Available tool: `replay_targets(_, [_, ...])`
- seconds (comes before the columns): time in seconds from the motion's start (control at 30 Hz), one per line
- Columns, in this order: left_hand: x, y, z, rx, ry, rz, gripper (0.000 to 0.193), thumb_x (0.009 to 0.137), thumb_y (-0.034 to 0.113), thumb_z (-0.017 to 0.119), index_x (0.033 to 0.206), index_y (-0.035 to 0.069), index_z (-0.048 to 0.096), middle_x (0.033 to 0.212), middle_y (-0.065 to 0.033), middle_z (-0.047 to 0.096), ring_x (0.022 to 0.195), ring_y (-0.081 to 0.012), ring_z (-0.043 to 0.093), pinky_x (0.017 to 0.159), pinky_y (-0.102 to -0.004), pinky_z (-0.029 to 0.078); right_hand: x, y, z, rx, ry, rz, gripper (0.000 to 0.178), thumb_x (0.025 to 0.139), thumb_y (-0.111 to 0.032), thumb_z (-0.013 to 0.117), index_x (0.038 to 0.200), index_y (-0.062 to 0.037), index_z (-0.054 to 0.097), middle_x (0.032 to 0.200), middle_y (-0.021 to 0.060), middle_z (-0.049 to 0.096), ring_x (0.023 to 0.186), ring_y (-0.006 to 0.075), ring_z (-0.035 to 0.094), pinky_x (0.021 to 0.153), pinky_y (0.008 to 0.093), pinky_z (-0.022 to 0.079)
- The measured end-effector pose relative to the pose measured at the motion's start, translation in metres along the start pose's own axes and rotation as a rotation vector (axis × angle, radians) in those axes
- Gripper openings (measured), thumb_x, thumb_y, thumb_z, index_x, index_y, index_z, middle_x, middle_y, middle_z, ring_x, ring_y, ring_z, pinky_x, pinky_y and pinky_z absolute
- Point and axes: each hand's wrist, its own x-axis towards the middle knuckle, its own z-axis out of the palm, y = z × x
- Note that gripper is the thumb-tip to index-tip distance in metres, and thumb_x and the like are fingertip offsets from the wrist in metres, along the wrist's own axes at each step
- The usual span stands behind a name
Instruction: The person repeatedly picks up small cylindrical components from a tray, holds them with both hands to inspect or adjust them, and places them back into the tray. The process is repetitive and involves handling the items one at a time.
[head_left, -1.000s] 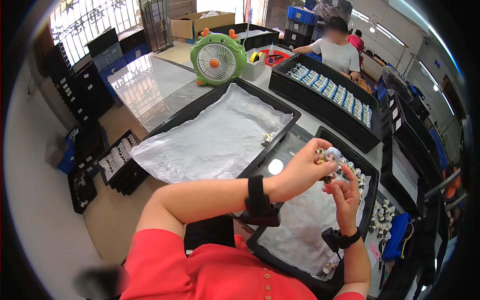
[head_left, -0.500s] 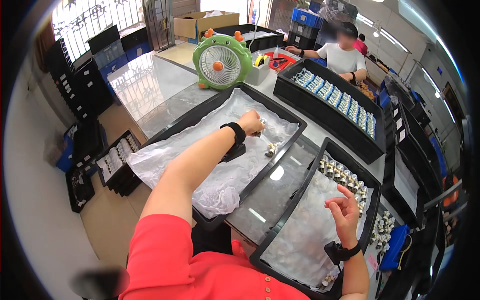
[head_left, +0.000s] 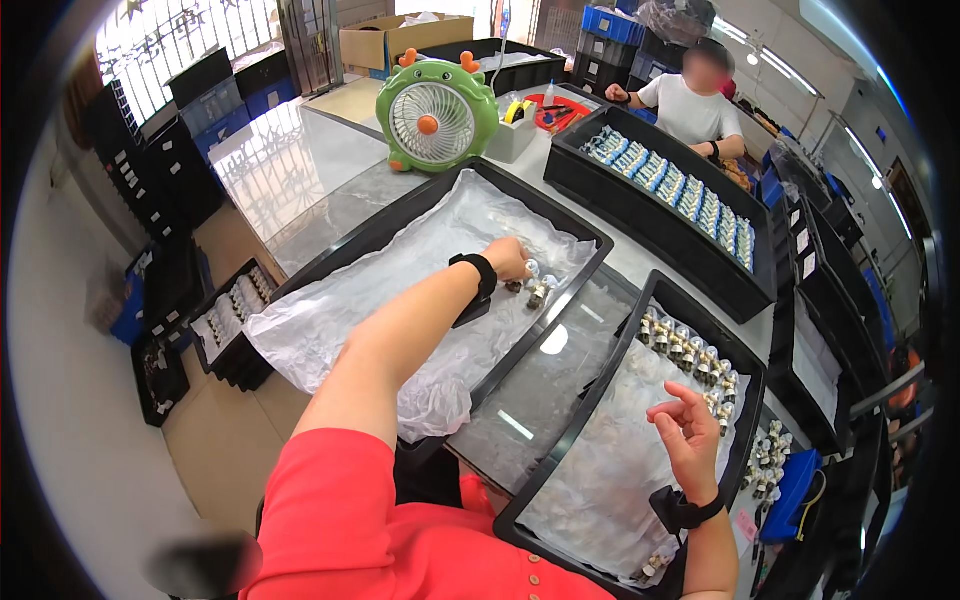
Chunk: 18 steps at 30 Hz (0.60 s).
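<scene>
My left hand [head_left: 508,258] reaches into the left black tray [head_left: 350,240], lined with crumpled white sheeting [head_left: 400,310]. Its fingers pinch a small bulb-like piece [head_left: 531,269] with a clear dome and a dark base; the fingertips are partly hidden. Close beside it, similar bulb-like pieces [head_left: 541,291] rest on the sheeting. Over the right black tray [head_left: 560,455], my right hand [head_left: 690,430] hovers with loosely bent fingers, thumb and forefinger apart, nothing visible in it. Rows of the same bulb-like pieces [head_left: 685,348] line that tray's far end, beyond my right hand.
A green animal-shaped fan [head_left: 437,115] stands behind the left tray. A deep black crate [head_left: 660,240] holds rows of pieces with blue parts. Past it sits a person in white [head_left: 690,105]. More bulb-like pieces [head_left: 768,460] and a blue bin [head_left: 793,490] lie at the right.
My left hand has moved slightly nearer, bringing its bulb-like piece down beside the others in the left tray. My right hand stays nearly in place.
</scene>
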Motion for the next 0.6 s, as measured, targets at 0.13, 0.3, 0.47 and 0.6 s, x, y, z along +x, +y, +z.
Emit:
replay_targets(0.13, [0.002, -0.005, 0.005, -0.021, 0.090, -0.039, 0.045, 0.067, 0.019, 0.075, 0.105, -0.003, 0.063, 0.083, -0.0136, 0.068, 0.070, -0.0199, 0.066, 0.065, -0.0305, 0.053, 0.001, -0.002, -0.001, -0.033, -0.003, -0.022, 0.033, 0.085, -0.006, 0.062, 0.118, -0.0025, 0.055, 0.086, 0.0068, 0.068, 0.079, 0.0121, 0.064, 0.075, 0.0263, 0.048])
replay_targets(0.3, [-0.002, -0.003, 0.007, -0.018, 0.116, 0.020, 0.043, 0.065, 0.021, 0.075, 0.100, -0.001, 0.064, 0.087, -0.0153, 0.068, 0.074, -0.0224, 0.066, 0.068, -0.0323, 0.053, 0.001, -0.004, -0.003, -0.044, -0.005, -0.036, 0.030, 0.085, -0.006, 0.062, 0.114, -0.0022, 0.058, 0.086, 0.0069, 0.068, 0.079, 0.0118, 0.064, 0.074, 0.0260, 0.049])
replay_targets(0.47, [-0.010, -0.003, 0.021, 0.169, 0.445, 0.106, 0.037, 0.065, 0.022, 0.074, 0.094, 0.001, 0.064, 0.087, -0.0147, 0.067, 0.083, -0.0296, 0.064, 0.078, -0.0368, 0.050, 0.001, -0.002, -0.003, -0.062, -0.012, -0.055, 0.028, 0.085, -0.005, 0.063, 0.113, -0.0022, 0.059, 0.086, 0.0072, 0.068, 0.080, 0.0121, 0.064, 0.075, 0.0262, 0.049])
replay_targets(0.6, [-0.007, -0.006, 0.017, 0.122, 0.241, 0.125, 0.042, 0.067, 0.023, 0.072, 0.101, 0.003, 0.060, 0.101, -0.0192, 0.061, 0.099, -0.0327, 0.058, 0.085, -0.0377, 0.047, 0.005, -0.004, -0.003, -0.070, -0.004, -0.059, 0.027, 0.084, -0.005, 0.064, 0.110, -0.0015, 0.061, 0.085, 0.0079, 0.069, 0.079, 0.0125, 0.065, 0.074, 0.0256, 0.050])
